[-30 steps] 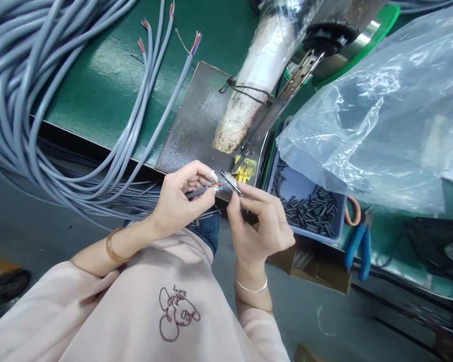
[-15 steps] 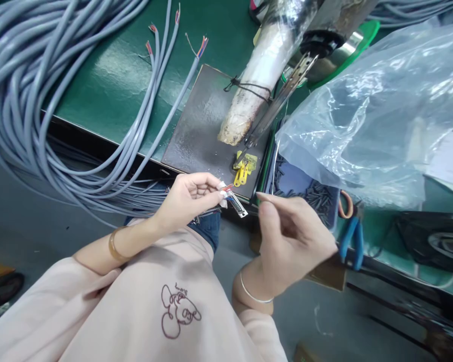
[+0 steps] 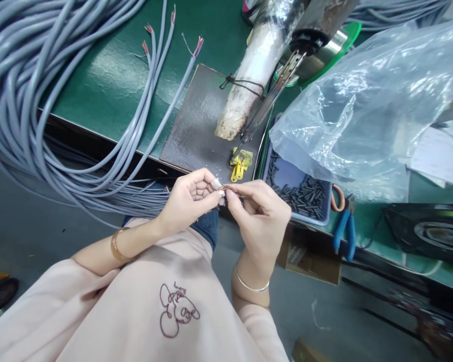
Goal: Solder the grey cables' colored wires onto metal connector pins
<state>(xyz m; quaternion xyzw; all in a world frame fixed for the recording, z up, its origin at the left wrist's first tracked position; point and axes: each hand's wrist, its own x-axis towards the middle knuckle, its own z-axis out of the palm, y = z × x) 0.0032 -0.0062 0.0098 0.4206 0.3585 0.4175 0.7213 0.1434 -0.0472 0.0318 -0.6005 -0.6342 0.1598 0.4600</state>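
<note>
My left hand (image 3: 191,198) is closed in a pinch on the stripped end of a grey cable, just off the front edge of the green bench (image 3: 109,75). My right hand (image 3: 262,216) meets it fingertip to fingertip, thumb and forefinger pinched on something small at the cable end (image 3: 226,188). What that is stays hidden between the fingers. The small metal connector seen earlier is out of sight. Both hands hover above my lap, in front of a dark metal plate (image 3: 200,125).
A large coil of grey cables (image 3: 30,90) fills the left, with stripped ends (image 3: 198,45) lying on the bench. A wrapped soldering tool (image 3: 249,85) rests on the plate above a yellow clip (image 3: 239,163). A blue tray of black sleeves (image 3: 300,193), a clear plastic bag (image 3: 366,110) and blue cutters (image 3: 343,234) sit right.
My right hand had drawn away to the right, then came back to the left hand's fingertips. The metal connector that showed at the cable end is now covered by the fingers.
</note>
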